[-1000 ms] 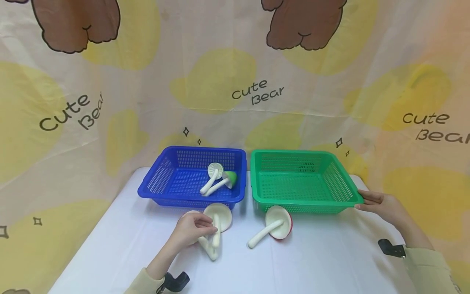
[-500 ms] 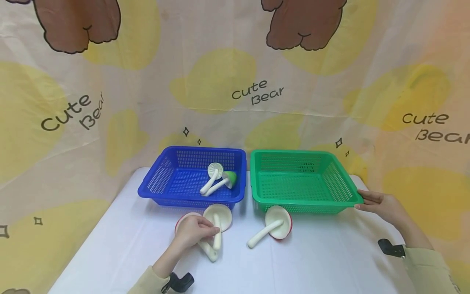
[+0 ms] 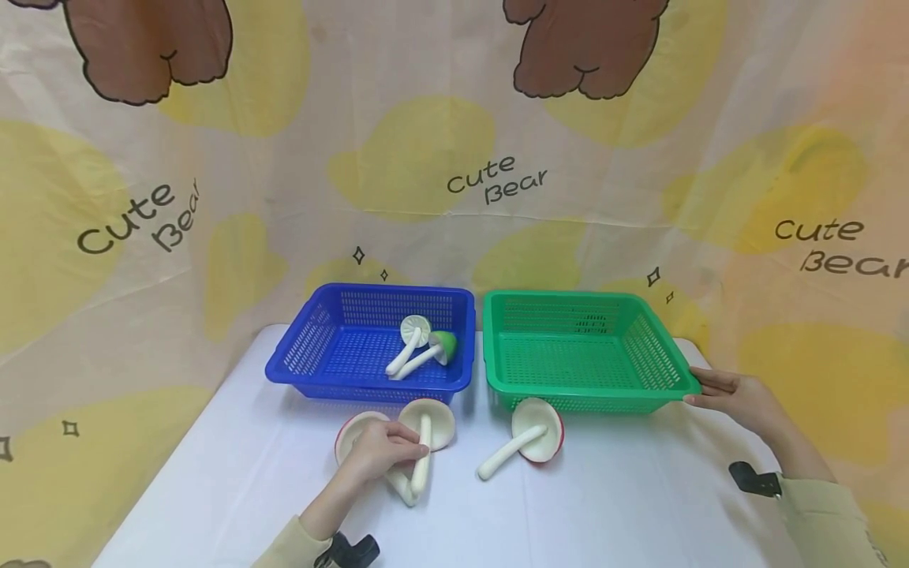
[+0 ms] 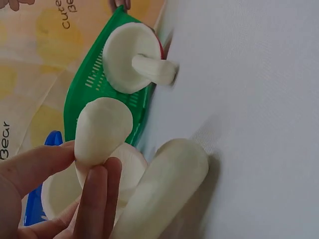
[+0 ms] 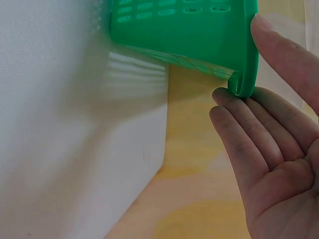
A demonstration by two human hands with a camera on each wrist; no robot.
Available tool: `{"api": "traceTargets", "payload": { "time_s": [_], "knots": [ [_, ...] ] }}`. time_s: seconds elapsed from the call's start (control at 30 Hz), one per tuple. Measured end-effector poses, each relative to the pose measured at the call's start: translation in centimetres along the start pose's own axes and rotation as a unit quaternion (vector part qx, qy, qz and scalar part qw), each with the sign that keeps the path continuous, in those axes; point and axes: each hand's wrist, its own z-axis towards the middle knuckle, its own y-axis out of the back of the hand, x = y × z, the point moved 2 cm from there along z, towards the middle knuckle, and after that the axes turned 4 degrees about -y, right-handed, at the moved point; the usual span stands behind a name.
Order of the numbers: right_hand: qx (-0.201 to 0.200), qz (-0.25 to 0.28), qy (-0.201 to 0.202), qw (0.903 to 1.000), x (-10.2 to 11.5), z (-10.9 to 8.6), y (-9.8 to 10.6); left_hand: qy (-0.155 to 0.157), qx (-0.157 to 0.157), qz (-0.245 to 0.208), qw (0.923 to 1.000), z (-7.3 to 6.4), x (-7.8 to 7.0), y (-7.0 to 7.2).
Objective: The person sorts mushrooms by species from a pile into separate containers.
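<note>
the left hand (image 3: 379, 450) pinches a pale mushroom (image 3: 439, 427) by its stem, in front and left of the green basket (image 3: 596, 393). the right hand (image 3: 742, 402) grips that basket's right front corner, with a red-edged mushroom (image 3: 537, 432) just before the basket.

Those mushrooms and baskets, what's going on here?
A person's left hand pinches one mushroom by its stem, in front of the blue basket. The right hand holds the green basket by its rim. Two mushrooms, one green-capped, lie in the blue basket. Two red-edged ones are on the table: one beside the left hand, one before the green basket.
</note>
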Motion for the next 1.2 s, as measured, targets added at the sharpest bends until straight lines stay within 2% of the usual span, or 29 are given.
{"api": "traceTargets", "payload": {
  "time_s": [0.23, 0.37, 0.53, 0.73, 1.0, 1.2],
  "knots": [
    [0.002, 0.007, -0.001, 1.0000, -0.1, 0.0, -0.1, 0.002, 0.041, -0.044, 0.9982, -0.4, -0.7, -0.4],
    [0.005, 0.010, -0.002, 0.9999, -0.1, 0.0, -0.1, -0.003, 0.073, -0.088, 0.9935, -0.6, -1.5, -0.9],
    [0.006, 0.009, -0.001, 0.9999, -0.2, 0.1, -0.1, -0.017, 0.105, -0.133, 0.9855, -0.5, -3.2, -1.5],
    [0.004, 0.009, -0.002, 0.9999, -0.2, 0.1, 0.0, -0.033, 0.129, -0.146, 0.9803, 0.3, -5.9, -1.9],
    [0.001, 0.002, -0.002, 1.0000, -0.4, 0.3, 0.1, -0.043, 0.120, -0.142, 0.9817, 1.8, -8.6, -2.4],
    [0.003, 0.008, -0.005, 1.0000, 0.0, 0.2, 0.1, -0.039, 0.100, -0.161, 0.9812, 3.8, -9.7, -2.8]
  ]
}}
